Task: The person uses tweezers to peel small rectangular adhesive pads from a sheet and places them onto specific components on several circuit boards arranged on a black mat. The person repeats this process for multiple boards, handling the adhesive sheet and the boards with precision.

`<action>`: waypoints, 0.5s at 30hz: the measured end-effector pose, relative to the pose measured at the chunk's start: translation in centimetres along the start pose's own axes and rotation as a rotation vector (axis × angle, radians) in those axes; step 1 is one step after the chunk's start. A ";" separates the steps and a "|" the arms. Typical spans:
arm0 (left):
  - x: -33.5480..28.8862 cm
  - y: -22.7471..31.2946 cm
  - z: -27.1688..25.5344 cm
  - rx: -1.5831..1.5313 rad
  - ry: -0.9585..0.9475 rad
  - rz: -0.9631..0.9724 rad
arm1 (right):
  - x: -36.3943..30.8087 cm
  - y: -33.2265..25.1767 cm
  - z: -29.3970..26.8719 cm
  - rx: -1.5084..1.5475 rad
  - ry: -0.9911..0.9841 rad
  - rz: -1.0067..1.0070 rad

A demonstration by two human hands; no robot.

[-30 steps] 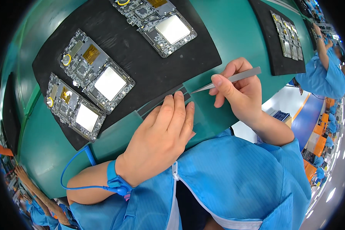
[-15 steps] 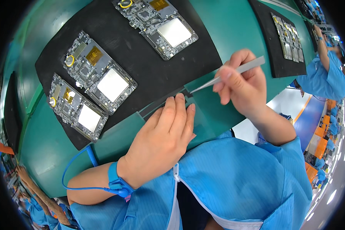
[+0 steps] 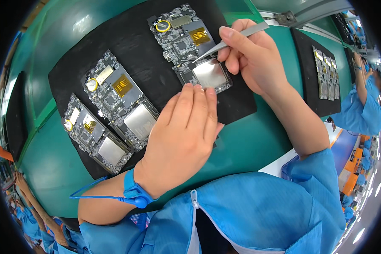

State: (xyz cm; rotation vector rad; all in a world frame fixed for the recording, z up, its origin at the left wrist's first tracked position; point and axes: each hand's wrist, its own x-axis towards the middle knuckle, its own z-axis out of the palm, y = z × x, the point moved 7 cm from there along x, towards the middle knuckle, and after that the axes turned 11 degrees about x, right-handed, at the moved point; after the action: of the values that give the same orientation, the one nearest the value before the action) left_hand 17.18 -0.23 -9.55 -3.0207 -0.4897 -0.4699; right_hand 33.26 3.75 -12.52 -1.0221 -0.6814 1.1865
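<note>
A: What did the right hand (image 3: 258, 57) have in its grip?

B: The grip was pinching a pair of grey metal tweezers (image 3: 255, 28) between the thumb and the fingers. The tweezers slanted down to the left, and their point was near the upper left corner of the silver plate (image 3: 211, 73) on a circuit board (image 3: 180, 42). Whether the point touched the board or carried something, I could not tell.

A: And where exactly was this board?

B: In the upper middle of the frame, on a large black mat (image 3: 133, 44), which lay on the green bench (image 3: 249, 137). Towards its upper left end the board had a round part with a yellow ring (image 3: 163, 26).

A: What about the left hand (image 3: 184, 122)?

B: It was at the centre of the frame, palm down, its grip flat, with the fingers stretched out. The fingertips overlapped the lower edge of the board; how firmly they pressed, I could not tell. Around the wrist was a blue strap (image 3: 132, 186).

A: Were other things nearby?

B: Yes. Two similar boards (image 3: 118, 99) lay at the left of the frame, on the same mat. At the upper right, several more boards (image 3: 326, 74) were on a second black mat (image 3: 302, 57).
</note>
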 end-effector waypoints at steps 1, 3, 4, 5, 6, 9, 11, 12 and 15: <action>0.2 -0.1 0.0 -0.021 0.005 -0.008 | 0.0 0.0 0.1 -0.002 0.006 0.002; 0.3 -0.5 0.1 -0.077 -0.026 -0.045 | -0.1 0.0 -0.1 -0.003 0.017 0.002; 0.3 -0.6 0.2 -0.106 -0.039 -0.060 | -0.2 0.0 -0.2 -0.013 0.021 -0.004; 0.4 -0.7 0.2 -0.099 -0.044 -0.061 | -0.3 -0.1 -0.3 -0.024 0.026 -0.009; 0.3 -0.8 0.3 -0.091 -0.050 -0.061 | -0.4 0.0 -0.3 -0.033 0.029 -0.016; 0.2 -0.8 0.6 -0.053 -0.061 -0.053 | -0.3 0.1 -0.1 -0.048 0.027 -0.031; 0.2 -0.7 0.7 -0.029 -0.065 -0.047 | -0.3 0.0 -0.2 -0.042 0.025 -0.024; 0.3 -0.7 0.7 -0.019 -0.066 -0.042 | -0.2 0.0 -0.2 -0.039 0.023 -0.022; 0.3 -0.7 0.6 -0.005 -0.068 -0.031 | -0.2 0.0 -0.2 -0.052 0.023 -0.024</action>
State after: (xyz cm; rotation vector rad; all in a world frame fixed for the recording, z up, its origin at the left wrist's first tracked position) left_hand 17.43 0.60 -10.05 -3.0469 -0.5410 -0.3718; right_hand 33.39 3.48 -12.55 -1.0670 -0.7074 1.1398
